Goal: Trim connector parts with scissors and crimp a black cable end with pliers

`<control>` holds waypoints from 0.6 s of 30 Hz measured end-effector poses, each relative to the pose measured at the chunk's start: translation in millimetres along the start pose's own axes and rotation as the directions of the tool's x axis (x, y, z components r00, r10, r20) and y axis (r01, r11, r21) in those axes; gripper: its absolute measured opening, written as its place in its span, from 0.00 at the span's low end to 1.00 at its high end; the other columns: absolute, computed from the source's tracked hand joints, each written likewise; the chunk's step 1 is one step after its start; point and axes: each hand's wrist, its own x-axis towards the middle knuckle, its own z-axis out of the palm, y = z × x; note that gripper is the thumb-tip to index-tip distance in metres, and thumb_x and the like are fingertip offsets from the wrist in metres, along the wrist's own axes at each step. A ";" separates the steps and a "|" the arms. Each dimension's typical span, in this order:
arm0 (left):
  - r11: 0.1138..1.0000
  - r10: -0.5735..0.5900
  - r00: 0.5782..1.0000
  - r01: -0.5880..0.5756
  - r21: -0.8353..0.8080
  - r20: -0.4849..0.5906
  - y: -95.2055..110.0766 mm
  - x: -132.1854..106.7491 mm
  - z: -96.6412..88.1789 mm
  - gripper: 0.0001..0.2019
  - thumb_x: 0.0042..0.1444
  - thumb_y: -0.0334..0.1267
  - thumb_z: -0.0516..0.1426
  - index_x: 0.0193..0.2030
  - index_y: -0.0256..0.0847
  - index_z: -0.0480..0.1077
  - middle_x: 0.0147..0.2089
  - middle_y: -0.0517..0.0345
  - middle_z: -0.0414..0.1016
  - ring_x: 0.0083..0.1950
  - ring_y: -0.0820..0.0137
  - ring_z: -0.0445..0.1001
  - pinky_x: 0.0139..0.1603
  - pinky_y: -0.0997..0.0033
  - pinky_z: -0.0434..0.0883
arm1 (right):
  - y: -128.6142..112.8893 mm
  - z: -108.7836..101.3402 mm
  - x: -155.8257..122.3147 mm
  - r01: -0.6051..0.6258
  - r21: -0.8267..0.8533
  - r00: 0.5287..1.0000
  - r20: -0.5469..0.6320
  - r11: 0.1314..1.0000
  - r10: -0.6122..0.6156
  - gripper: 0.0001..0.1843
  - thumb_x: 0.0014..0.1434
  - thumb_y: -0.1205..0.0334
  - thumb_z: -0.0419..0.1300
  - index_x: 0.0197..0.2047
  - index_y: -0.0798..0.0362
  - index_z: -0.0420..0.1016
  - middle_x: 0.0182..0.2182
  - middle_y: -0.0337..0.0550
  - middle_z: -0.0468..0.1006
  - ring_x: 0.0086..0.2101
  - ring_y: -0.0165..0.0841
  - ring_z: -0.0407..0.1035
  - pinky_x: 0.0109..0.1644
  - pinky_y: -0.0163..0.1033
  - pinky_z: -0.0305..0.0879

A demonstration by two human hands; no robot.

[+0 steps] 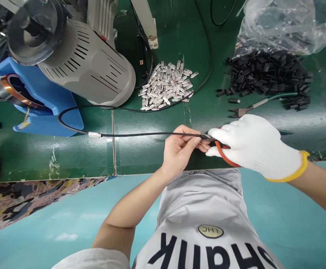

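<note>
My bare left hand (181,148) pinches the end of a thin black cable (140,134) near the table's front edge. In my right hand (252,145), which wears a white knitted glove with a yellow cuff, is a pair of red-handled pliers (225,152). The jaws of the pliers meet the cable end just past my left fingertips; whether they are fully closed is hard to see. Further left on the same cable sits a silver metal sleeve (94,135), and from there the cable loops back across the table.
Behind my hands lie a pile of small silver metal pieces (167,86) and a heap of black plastic parts (269,74) below a clear bag (283,28). Green-handled cutters (252,107) rest close to my glove. A grey machine (87,63) and a blue tape dispenser (45,101) stand left.
</note>
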 end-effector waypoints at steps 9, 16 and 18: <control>1.000 -0.018 1.000 0.018 -0.006 0.001 -1.2 1.4 -3.1 0.14 0.62 0.43 0.67 0.43 0.38 0.70 0.35 0.51 0.86 0.35 0.65 0.86 0.39 0.67 0.83 | -1.9 2.7 -2.6 0.037 -0.108 0.998 -0.047 0.993 -0.042 0.21 0.72 0.46 0.51 0.29 0.48 0.60 0.18 0.37 0.59 0.21 0.35 0.56 0.35 0.42 0.35; 1.000 -0.022 1.000 0.022 0.015 0.000 -4.4 1.2 -5.1 0.15 0.62 0.46 0.67 0.44 0.38 0.70 0.36 0.51 0.86 0.35 0.64 0.86 0.38 0.66 0.84 | -2.2 7.5 -6.5 0.056 -0.086 0.996 -0.058 0.995 -0.062 0.20 0.71 0.47 0.52 0.30 0.48 0.62 0.19 0.38 0.61 0.22 0.36 0.57 0.35 0.42 0.36; 1.000 -0.022 1.000 0.022 0.015 0.008 -4.5 1.1 -5.0 0.15 0.62 0.45 0.67 0.44 0.38 0.70 0.36 0.50 0.86 0.36 0.64 0.86 0.38 0.66 0.84 | -2.6 10.1 -8.6 0.047 -0.068 0.996 -0.073 0.997 -0.052 0.20 0.71 0.48 0.53 0.30 0.48 0.62 0.19 0.38 0.62 0.22 0.36 0.57 0.35 0.42 0.37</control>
